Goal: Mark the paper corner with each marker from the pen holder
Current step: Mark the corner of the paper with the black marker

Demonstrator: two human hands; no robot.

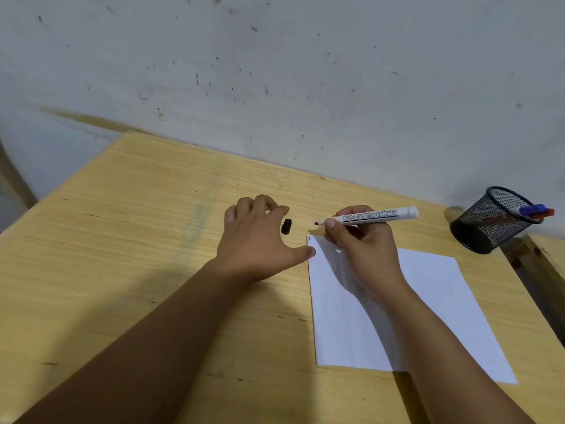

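Observation:
My right hand (360, 240) holds an uncapped white board marker (371, 216) with a black tip, pointing left just above the far left corner of the white paper (428, 301). Small marks show at that paper corner (310, 238). The marker's black cap (286, 226) lies on the table beside my left hand (256, 237), which rests palm down with the thumb touching the paper's left edge and fingers curled near the cap. A black mesh pen holder (492, 221) stands at the far right with a blue marker (532, 209) and a red marker (545, 213) in it.
The wooden table (137, 240) runs up to a stained grey wall. A gap and a second wooden surface (550, 249) lie at the right, just past the pen holder. The table's left edge drops off at the upper left.

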